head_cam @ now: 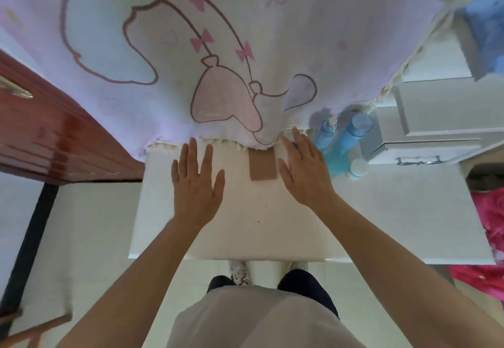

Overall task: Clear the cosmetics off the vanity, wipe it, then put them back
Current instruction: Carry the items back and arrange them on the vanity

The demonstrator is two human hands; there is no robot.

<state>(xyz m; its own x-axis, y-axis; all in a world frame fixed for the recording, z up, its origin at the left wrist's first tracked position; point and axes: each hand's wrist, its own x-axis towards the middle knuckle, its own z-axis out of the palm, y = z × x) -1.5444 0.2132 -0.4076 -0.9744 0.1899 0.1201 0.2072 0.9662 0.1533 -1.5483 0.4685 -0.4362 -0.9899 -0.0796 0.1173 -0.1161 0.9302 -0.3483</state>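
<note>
Both my hands hover flat over the white vanity top (253, 227), fingers straight and spread, holding nothing. My left hand (197, 181) is left of a tan rectangular patch (263, 164) on the top; my right hand (305, 170) is just right of it. Two tall blue bottles (350, 136) stand at the back right, one with a pump (328, 132), beside my right hand. In front of them are a bottle of blue liquid (338, 163) and a small white bottle with a teal band (357, 169).
A cartoon-printed cloth (218, 48) hangs down over the vanity's back. White drawer boxes (425, 140) rise at the right. A dark red wooden cabinet (49, 135) stands left. Pink fabric (491, 225) lies at the far right. Pale tiled floor and my feet show below.
</note>
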